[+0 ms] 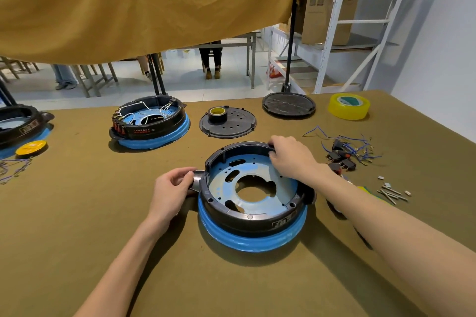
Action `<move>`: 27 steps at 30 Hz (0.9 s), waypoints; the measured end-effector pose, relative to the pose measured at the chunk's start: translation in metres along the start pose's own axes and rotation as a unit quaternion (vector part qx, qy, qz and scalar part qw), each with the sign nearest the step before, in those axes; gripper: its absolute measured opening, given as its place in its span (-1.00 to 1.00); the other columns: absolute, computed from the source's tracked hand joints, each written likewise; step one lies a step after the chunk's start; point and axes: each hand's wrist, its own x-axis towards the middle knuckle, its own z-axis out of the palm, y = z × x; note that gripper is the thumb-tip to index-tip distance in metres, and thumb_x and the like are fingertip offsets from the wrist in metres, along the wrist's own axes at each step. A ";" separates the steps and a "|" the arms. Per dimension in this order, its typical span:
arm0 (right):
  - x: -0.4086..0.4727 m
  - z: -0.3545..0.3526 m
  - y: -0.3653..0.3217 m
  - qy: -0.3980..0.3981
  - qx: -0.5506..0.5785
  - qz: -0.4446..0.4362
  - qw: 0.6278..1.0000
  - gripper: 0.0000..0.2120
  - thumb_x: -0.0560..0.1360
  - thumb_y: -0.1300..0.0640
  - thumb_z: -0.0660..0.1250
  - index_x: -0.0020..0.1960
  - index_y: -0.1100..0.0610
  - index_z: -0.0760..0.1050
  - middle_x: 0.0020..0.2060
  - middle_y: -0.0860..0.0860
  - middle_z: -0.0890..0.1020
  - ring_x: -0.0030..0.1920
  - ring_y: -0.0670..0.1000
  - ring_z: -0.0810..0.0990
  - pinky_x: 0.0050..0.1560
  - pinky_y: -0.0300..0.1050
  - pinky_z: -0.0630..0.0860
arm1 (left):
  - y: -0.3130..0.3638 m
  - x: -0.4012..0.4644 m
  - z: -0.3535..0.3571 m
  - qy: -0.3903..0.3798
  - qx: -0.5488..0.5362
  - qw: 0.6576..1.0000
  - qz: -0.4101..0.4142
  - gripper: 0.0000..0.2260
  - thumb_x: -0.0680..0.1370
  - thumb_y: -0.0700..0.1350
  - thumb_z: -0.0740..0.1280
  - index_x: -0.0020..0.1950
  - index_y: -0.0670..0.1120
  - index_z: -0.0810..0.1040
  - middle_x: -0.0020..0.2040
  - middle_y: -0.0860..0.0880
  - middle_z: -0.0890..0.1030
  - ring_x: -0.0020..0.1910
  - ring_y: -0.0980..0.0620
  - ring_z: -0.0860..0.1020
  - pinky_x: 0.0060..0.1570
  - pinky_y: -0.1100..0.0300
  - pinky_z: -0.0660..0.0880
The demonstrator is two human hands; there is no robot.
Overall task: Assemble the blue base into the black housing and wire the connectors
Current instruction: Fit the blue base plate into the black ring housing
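- Tabletop [77, 213] w/ olive-brown cloth; far left edge: partly cut-off black-and-blue unit [18, 126], yellow disc [31, 147] just in front of it, thin purple wires [13, 168] nearer the camera.
- Back left-centre: second assembled unit [150, 121], black ring on blue rim, white wires and red switches inside.
- Left hand [171, 189]: fingers curled round the stubby side handle [198, 180] of the black housing [231, 216], gripping it.
- Centre: black housing sits over the blue base [253, 239]; blue rim sticks out below it at front, blue perforated plate shows inside the ring. No wires in it.
- Behind it: black perforated plate [228, 123] w/ small yellow-cored tape roll [217, 114] on top.
- Right hand [291, 157]: reaches across the ring, fingers curled over the housing's far-right rim, holding it.
- Back right: round black cover [288, 105]; yellow tape roll [349, 106] further right.
- Right of housing: loose blue wires [358, 145] tangled w/ black switches [340, 159]; small metal screws and bits [392, 192] nearer, well apart from the housing.
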 end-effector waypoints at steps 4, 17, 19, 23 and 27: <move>0.002 0.005 0.003 0.056 -0.043 -0.019 0.997 -0.84 0.66 0.15 0.22 0.19 0.09 0.53 0.00 0.11 0.66 -0.07 0.18 0.62 -0.20 -0.03 0.49 | 0.000 0.000 0.003 0.003 -0.005 1.000 0.006 -0.79 0.65 -0.20 0.33 0.22 0.00 0.67 0.08 0.05 0.71 0.03 0.17 0.68 -0.14 0.31 0.62; 0.007 0.002 0.005 0.065 -0.037 -0.009 0.997 -0.83 0.67 0.16 0.22 0.19 0.08 0.55 -0.01 0.11 0.66 -0.11 0.17 0.57 -0.23 -0.06 0.40 | 0.002 -0.001 0.008 0.012 0.013 1.000 0.020 -0.78 0.67 -0.18 0.31 0.28 -0.02 0.65 0.08 0.04 0.71 0.00 0.09 0.69 -0.19 0.28 0.63; 0.005 0.003 0.008 0.064 -0.031 -0.010 0.997 -0.83 0.67 0.15 0.21 0.18 0.07 0.56 -0.03 0.11 0.67 -0.11 0.17 0.60 -0.23 -0.04 0.46 | 0.003 -0.002 0.009 0.011 0.015 1.000 0.021 -0.79 0.67 -0.17 0.31 0.26 -0.01 0.65 0.06 0.05 0.71 -0.04 0.15 0.69 -0.24 0.34 0.60; 0.002 0.005 0.010 0.062 -0.023 -0.013 0.998 -0.80 0.68 0.12 0.20 0.21 0.07 0.56 -0.02 0.11 0.67 -0.08 0.19 0.62 -0.20 -0.04 0.48 | 0.003 -0.002 0.009 0.010 0.026 0.999 0.020 -0.79 0.67 -0.18 0.31 0.23 0.01 0.66 0.04 0.07 0.70 -0.08 0.28 0.66 -0.28 0.37 0.58; 0.003 0.007 0.012 0.060 -0.012 -0.017 0.998 -0.79 0.68 0.14 0.20 0.22 0.07 0.57 0.00 0.11 0.67 -0.07 0.18 0.62 -0.19 -0.03 0.51 | 0.005 -0.003 0.010 0.015 0.038 0.999 0.023 -0.80 0.67 -0.16 0.31 0.24 0.00 0.65 0.05 0.08 0.70 -0.06 0.23 0.67 -0.24 0.32 0.60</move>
